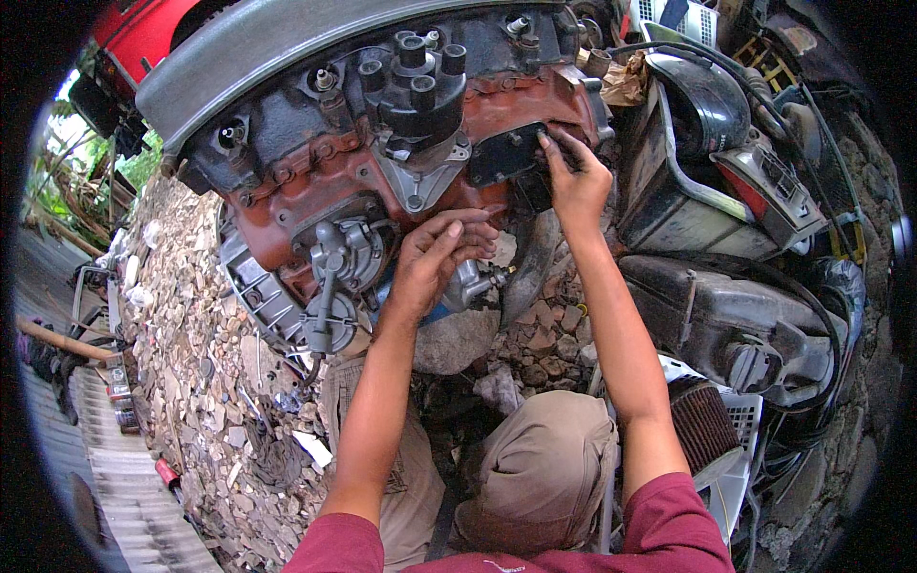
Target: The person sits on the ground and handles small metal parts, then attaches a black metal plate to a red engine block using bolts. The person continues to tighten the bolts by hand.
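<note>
A rust-red and black engine block (277, 205) stands in front of me, with a black distributor cap (417, 100) on its upper side. My right hand (580, 186) is at the right edge of a flat black cover plate (506, 155) on the block's side. Its thumb and fingertips pinch together there; what they hold is too small to tell. Just below the block's lower edge is my left hand (435, 258), fingers half stretched to the right and nothing visible in them. Beside it sits a grey metal fuel pump (341, 256) bolted to the block.
Stones and rubble (196, 334) cover the ground on the left, next to corrugated sheets (143, 487). A hammer (72, 341) lies there. On my right are a black plastic tank (721, 320), a ribbed filter (705, 425) in a white basket, and a headlight (769, 191).
</note>
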Tool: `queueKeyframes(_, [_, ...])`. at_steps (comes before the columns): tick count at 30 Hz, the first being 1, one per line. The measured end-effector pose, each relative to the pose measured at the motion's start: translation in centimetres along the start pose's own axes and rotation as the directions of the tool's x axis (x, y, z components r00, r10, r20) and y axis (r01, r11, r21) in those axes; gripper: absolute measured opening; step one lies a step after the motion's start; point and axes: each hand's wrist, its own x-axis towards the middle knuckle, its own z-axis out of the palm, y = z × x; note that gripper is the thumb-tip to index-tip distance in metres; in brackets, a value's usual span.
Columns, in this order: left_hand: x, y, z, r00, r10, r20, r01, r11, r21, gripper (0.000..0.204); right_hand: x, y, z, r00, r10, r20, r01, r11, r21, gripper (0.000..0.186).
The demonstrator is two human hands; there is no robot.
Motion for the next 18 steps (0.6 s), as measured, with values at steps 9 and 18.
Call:
queueKeyframes(9, [0.0,0.0,0.1,1.0,0.006,-0.002,-0.006,1.0,-0.005,0.044,0.2,0.0,-0.3,0.986,-0.168,0.015,0.168,0.977,-0.13,0.024])
queueKeyframes(18, [-0.1,0.1,0.1,1.0,-0.006,-0.008,0.005,1.0,-0.006,0.045,-0.2,-1.4,0.0,0.997,-0.082,-0.012,0.081,0.994,-0.078,0.026])
